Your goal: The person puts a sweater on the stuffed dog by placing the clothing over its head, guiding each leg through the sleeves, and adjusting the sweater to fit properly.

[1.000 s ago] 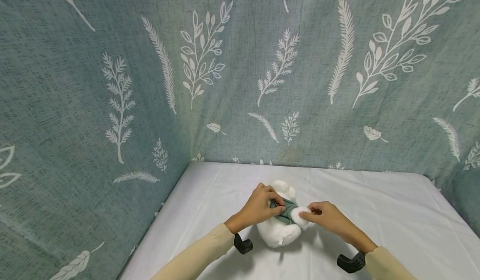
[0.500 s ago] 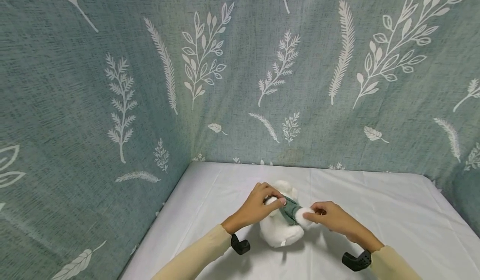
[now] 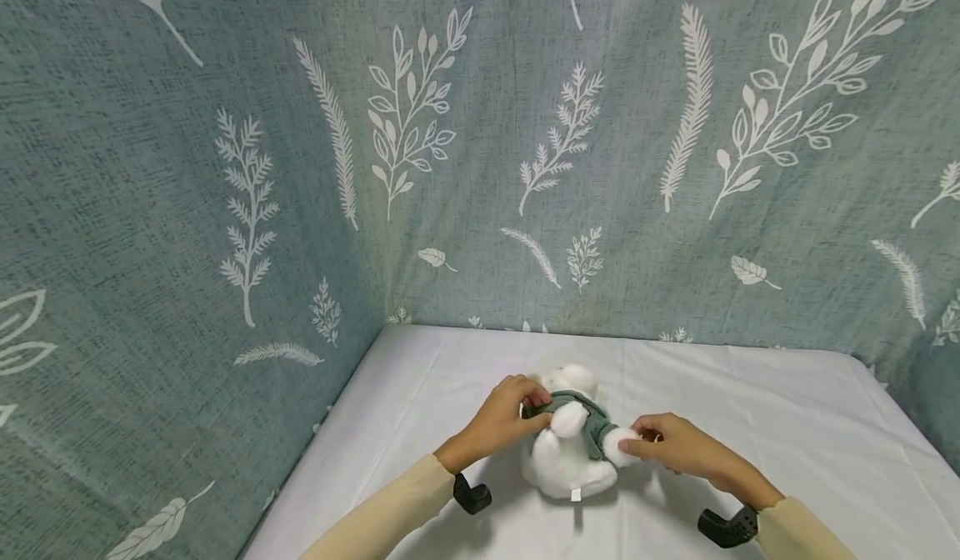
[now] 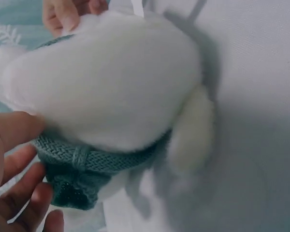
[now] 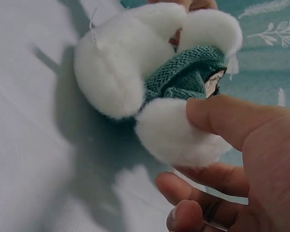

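A white plush toy (image 3: 573, 468) in a green knitted sweater (image 3: 597, 428) lies on the white-covered table, its underside toward me. My left hand (image 3: 501, 418) holds the sweater's left side, thumb in front and fingers behind; in the left wrist view the thumb meets the sweater edge (image 4: 82, 157). One white paw (image 3: 568, 420) sticks out beside that thumb. My right hand (image 3: 690, 447) pinches the other paw (image 5: 171, 133) between thumb and fingers, seen closely in the right wrist view. A small white tag (image 3: 576, 495) hangs at the toy's bottom.
The white cloth (image 3: 750, 410) covers the table under the toy. Green leaf-patterned curtains (image 3: 480, 168) hang behind it and along the left side. Each wrist carries a black camera mount (image 3: 471, 493).
The toy has turned and shifted slightly right and toward me. Its left paw, hidden earlier behind the left hand, now shows fully. My right hand has moved right with its paw.
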`<state>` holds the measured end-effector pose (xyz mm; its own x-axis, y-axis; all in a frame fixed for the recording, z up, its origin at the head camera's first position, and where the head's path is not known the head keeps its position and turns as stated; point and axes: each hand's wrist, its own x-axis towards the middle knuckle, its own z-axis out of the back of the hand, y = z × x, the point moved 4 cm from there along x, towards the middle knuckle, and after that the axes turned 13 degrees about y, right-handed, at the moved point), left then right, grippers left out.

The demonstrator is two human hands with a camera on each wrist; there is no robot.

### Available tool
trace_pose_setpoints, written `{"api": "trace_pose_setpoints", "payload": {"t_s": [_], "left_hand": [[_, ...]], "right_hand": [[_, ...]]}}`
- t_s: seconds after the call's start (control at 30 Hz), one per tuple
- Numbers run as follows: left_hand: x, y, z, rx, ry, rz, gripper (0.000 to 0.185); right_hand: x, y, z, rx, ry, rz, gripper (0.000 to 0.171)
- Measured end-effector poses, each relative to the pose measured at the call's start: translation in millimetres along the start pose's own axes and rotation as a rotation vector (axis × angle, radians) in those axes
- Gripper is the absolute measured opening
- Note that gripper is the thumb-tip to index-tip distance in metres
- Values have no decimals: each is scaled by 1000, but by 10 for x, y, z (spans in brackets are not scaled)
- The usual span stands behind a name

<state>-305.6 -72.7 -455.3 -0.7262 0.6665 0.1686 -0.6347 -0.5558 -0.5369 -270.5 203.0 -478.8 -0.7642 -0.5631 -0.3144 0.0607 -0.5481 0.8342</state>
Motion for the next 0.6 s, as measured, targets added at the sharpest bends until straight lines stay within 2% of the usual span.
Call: {"api": "trace_pose_setpoints", "payload": {"t_s": [0.13,0.3,0.47,0.6], "left_hand": [[-17,13,4,55,-48,40,20],[-36,40,8,93,-80,124,26],[-24,62,-35,125,-49,165,25],[-1,50,-73,92,-40,134,18]], "right_hand": [[-22,21,29,-28,-83,26,34],[-24,141,89,-64,-217,123,34],[24,297,31,-69,-209,251,32],[89,407,-50,-83,-202,357,33]]}}
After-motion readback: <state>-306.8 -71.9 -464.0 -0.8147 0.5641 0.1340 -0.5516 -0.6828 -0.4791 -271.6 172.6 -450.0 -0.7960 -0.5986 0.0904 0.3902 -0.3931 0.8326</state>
